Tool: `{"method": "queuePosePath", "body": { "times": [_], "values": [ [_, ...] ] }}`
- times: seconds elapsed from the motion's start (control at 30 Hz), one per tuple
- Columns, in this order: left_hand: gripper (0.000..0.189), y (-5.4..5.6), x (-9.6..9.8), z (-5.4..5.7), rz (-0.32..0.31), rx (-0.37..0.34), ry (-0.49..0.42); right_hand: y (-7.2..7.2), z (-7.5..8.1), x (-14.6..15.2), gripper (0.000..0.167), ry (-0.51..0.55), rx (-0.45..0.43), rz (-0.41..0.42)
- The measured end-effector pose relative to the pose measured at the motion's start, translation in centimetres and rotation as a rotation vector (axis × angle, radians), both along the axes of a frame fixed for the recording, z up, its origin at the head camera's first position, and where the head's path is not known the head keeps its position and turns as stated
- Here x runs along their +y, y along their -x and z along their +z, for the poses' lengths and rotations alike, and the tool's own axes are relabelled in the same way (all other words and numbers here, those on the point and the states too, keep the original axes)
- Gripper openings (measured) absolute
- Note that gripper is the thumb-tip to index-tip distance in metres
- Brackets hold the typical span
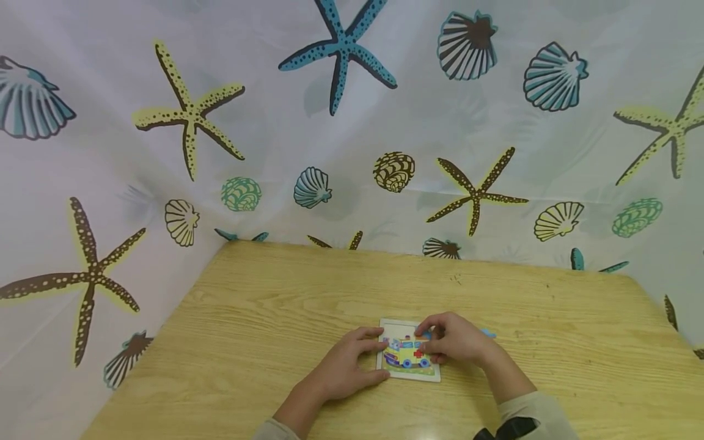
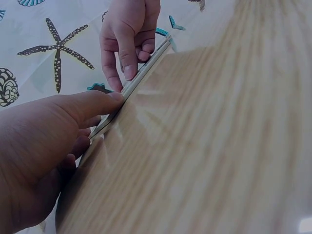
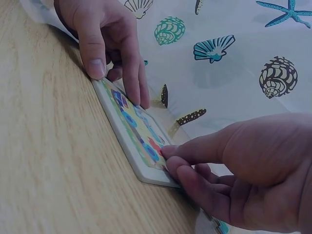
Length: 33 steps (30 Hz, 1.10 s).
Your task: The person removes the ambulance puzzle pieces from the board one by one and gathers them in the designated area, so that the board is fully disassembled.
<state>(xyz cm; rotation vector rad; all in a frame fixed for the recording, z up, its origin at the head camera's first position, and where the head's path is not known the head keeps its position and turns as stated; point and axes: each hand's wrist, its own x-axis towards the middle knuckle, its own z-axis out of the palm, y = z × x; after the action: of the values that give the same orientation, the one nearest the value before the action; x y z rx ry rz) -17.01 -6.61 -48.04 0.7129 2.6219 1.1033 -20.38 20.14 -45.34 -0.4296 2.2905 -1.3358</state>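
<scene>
A small jigsaw puzzle in a white frame (image 1: 412,377) lies on the table, its picture a yellow ambulance with a red cross and blue wheels. My left hand (image 1: 348,362) holds the frame's left side, the thumb by the near corner and the fingers along the edge and picture. Over the right part of the picture, my right hand (image 1: 455,337) has curled fingers, with thumb and forefinger pinching a puzzle piece (image 1: 426,335) that is mostly hidden and shows some blue. In the right wrist view the right thumb (image 3: 170,150) meets the picture beside the red cross (image 3: 155,146).
A blue piece (image 1: 488,333) lies on the wooden table (image 1: 264,305) just beyond the right wrist. White cloth (image 1: 264,134) printed with starfish and shells hangs behind the table and at its sides. A black strap (image 1: 516,428) circles the right sleeve.
</scene>
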Motion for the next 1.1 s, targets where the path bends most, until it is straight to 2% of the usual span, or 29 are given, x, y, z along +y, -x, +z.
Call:
{"method": "queuePosePath", "body": {
  "times": [0.2,0.4,0.7,1.1],
  "values": [
    [0.059,0.0,0.0,0.0,-0.005,0.0,-0.006,-0.1,-0.1,-0.3,0.018,-0.007,0.013,-0.024],
    [0.059,-0.1,-0.1,0.1,-0.005,0.0,-0.013,-0.3,0.1,-0.8,0.013,-0.075,0.066,-0.04],
    [0.059,-0.2,-0.1,0.0,-0.008,0.005,-0.004,-0.2,0.0,-1.0,0.011,-0.115,0.15,-0.004],
    [0.06,-0.2,0.0,0.1,-0.01,0.003,-0.008,-0.6,0.2,-1.4,0.004,-0.175,0.205,-0.052]
  ]
}}
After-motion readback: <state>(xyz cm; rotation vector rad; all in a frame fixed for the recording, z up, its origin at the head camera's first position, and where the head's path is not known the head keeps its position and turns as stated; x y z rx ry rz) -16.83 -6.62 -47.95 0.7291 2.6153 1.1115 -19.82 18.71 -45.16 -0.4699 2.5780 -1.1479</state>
